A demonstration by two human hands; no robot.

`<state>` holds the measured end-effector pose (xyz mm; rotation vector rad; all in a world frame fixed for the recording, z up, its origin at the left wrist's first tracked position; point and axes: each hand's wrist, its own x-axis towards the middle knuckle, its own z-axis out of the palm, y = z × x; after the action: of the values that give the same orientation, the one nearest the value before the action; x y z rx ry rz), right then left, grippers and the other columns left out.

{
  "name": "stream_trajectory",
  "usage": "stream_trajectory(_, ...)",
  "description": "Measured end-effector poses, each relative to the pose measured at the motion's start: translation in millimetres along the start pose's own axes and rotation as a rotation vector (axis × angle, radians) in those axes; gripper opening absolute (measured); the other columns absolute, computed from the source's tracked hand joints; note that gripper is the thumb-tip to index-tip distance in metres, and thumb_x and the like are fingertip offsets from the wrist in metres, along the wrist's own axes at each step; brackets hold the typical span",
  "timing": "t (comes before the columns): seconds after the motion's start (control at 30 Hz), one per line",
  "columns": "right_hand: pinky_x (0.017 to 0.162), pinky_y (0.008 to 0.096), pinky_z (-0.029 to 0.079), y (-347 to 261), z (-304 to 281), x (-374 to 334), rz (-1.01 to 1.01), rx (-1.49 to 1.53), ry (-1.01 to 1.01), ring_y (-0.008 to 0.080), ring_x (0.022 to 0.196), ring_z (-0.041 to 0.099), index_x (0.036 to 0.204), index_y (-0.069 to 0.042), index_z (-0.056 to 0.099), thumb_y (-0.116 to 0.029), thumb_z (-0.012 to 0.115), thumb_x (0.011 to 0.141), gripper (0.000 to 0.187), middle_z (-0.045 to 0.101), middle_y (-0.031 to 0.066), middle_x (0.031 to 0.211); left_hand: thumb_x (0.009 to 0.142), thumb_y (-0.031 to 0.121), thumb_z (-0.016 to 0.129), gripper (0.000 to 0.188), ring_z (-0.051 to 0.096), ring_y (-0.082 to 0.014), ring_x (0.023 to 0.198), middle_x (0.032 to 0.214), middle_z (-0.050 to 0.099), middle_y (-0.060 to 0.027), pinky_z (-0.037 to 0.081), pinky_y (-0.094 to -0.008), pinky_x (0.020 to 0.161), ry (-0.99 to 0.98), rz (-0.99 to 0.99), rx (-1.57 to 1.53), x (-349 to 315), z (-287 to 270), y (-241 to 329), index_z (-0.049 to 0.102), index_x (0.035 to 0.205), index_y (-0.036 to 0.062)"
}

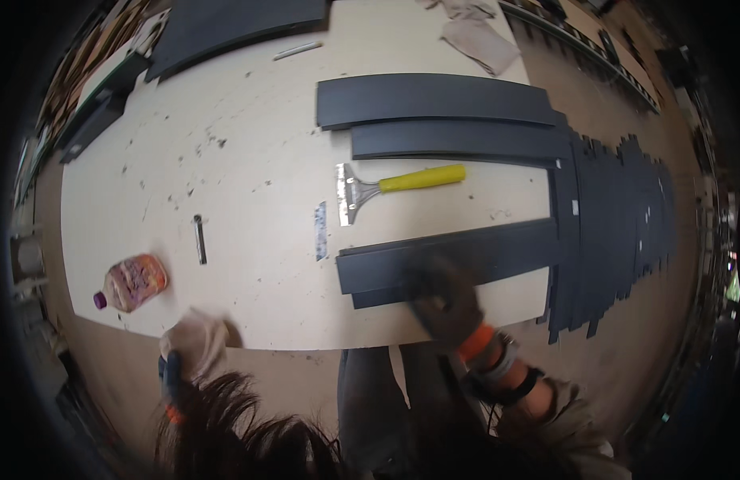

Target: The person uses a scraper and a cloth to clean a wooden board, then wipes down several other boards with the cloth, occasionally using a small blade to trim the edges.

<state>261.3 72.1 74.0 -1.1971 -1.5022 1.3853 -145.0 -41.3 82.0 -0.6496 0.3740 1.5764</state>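
My left hand (172, 374), in a dark glove with an orange cuff, is at the table's near left edge. It is closed on a crumpled beige cloth (198, 340), part of which lies over the edge. My right hand (446, 300), also gloved, is over the near dark grey strip panel (490, 250) and seems to touch it. Motion smears its fingers, so their pose is unclear. Beyond that panel lies a scraper (422, 178) with a yellow handle and a metal blade. Two more grey strip panels (434, 100) lie farther back.
A pale worktable (258, 152) bears dark specks. On its left are a bottle (136, 282) with a purple cap and a small dark metal tool (199, 240). Many dark strips (618, 208) are stacked at the right. A large dark panel (238, 32) and cloths (480, 44) lie far back.
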Motion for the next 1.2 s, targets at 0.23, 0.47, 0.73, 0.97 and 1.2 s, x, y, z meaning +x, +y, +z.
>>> stream_trajectory(0.23,0.103,0.0381,0.038,-25,33,-48,0.723,0.922,0.08,0.0238,0.126,0.044,0.135,-0.001,0.042,-0.046,0.045,0.096,0.06,0.048,0.0123,0.134,0.09,0.01,0.058,0.024,0.06,-0.0137,0.09,0.101,0.063,-0.0072,0.048,-0.0265,0.078,0.021,-0.171,0.774,59,68,-250,0.056,0.112,-0.0001)
stream_trajectory(0.47,0.1,0.0379,0.042,-25,-51,-64,0.412,1.818,-0.109,0.0227,0.124,0.048,0.138,-0.005,0.04,-0.057,0.063,0.079,0.082,0.046,0.0131,0.137,0.092,0.012,0.058,0.02,0.056,-0.0072,0.084,0.097,0.063,-0.0042,0.046,-0.024,0.073,-0.015,-0.215,1.351,2,45,-278,0.055,0.109,0.001)
stream_trajectory(0.73,0.098,0.0405,0.042,5,-106,-96,0.509,1.251,0.378,0.0261,0.115,0.051,0.132,0.002,0.039,-0.049,0.062,0.077,0.078,0.05,0.0164,0.127,0.092,0.021,0.06,0.036,0.053,-0.0111,0.093,0.105,0.06,-0.0061,0.045,-0.0282,0.084,-0.371,-0.21,2.097,24,25,-295,0.053,0.12,-0.0005)
stream_trajectory(0.97,0.088,0.0336,0.048,29,-174,-64,0.364,-0.226,0.386,0.0219,0.099,0.059,0.125,0.001,0.049,-0.023,0.057,0.089,0.043,0.059,0.0136,0.116,0.085,0.034,0.066,0.067,0.052,-0.0338,0.111,0.124,0.05,-0.0256,0.042,-0.04,0.095,0.358,0.641,2.401,86,-22,-221,0.042,0.132,-0.0056)
stream_trajectory(1.2,0.114,0.0476,0.016,38,-10,1,-0.132,-1.202,-0.145,0.0336,0.138,0.025,0.138,-0.003,0.04,-0.035,0.041,0.091,0.057,0.035,0.0154,0.146,0.083,0.038,0.069,0.06,0.058,-0.0262,0.099,0.114,0.059,-0.0209,0.046,-0.0343,0.088,0.162,0.473,2.24,107,-42,-214,0.049,0.122,-0.0041)
